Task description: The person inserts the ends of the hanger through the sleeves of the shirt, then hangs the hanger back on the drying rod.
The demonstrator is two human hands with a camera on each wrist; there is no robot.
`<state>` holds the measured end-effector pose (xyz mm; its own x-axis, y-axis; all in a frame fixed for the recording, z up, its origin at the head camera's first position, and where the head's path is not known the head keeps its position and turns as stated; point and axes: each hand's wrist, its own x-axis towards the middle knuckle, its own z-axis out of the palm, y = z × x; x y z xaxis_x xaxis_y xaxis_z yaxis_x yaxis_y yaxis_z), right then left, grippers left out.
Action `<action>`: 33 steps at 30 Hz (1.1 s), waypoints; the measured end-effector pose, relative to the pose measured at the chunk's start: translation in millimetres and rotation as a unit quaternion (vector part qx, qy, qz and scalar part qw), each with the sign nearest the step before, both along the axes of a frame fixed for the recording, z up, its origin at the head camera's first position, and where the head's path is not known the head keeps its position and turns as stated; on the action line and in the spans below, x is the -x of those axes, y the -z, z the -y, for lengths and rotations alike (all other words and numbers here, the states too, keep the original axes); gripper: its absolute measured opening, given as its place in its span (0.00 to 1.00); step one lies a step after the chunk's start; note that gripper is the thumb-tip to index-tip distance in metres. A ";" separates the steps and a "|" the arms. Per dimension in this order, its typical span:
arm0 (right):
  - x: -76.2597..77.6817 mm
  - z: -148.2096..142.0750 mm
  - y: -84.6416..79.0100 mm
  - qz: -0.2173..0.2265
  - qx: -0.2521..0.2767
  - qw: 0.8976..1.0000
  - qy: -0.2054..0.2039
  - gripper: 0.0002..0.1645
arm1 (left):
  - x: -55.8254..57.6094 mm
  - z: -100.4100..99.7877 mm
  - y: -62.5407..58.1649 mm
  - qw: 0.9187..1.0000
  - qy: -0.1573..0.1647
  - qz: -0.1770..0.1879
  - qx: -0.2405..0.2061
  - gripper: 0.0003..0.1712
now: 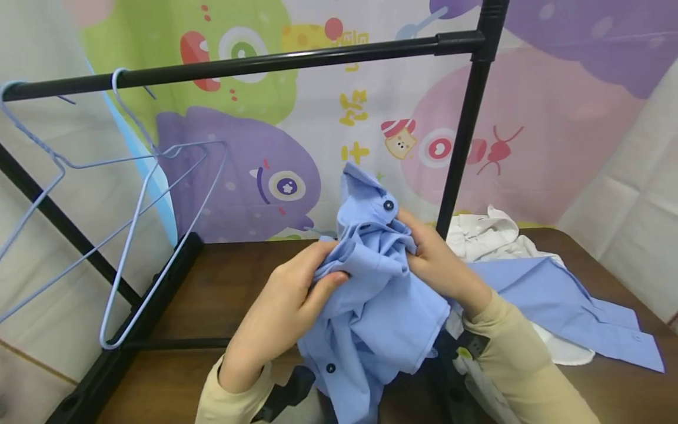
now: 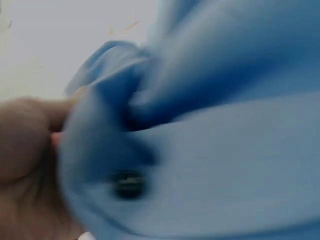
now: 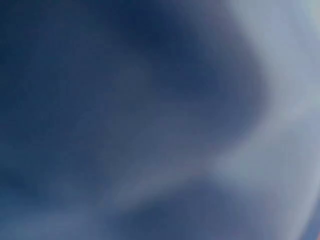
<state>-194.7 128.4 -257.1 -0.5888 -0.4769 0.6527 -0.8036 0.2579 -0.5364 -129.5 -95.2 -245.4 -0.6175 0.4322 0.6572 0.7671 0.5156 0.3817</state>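
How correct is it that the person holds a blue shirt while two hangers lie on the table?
Lying on the table is wrong: the two hangers hang from the black rail, as the head view shows. The person does hold a blue shirt.

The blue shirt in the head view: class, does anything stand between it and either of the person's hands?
Nothing visible does. The left hand and the right hand both hold the blue shirt directly, bare skin against cloth, though folds hide some of the right hand's grip.
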 end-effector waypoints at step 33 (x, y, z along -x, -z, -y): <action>-11.3 24.8 76.6 -0.218 -0.239 0.946 -0.013 0.25 | 69.5 45.0 29.5 0.972 -0.023 0.232 -0.019 0.32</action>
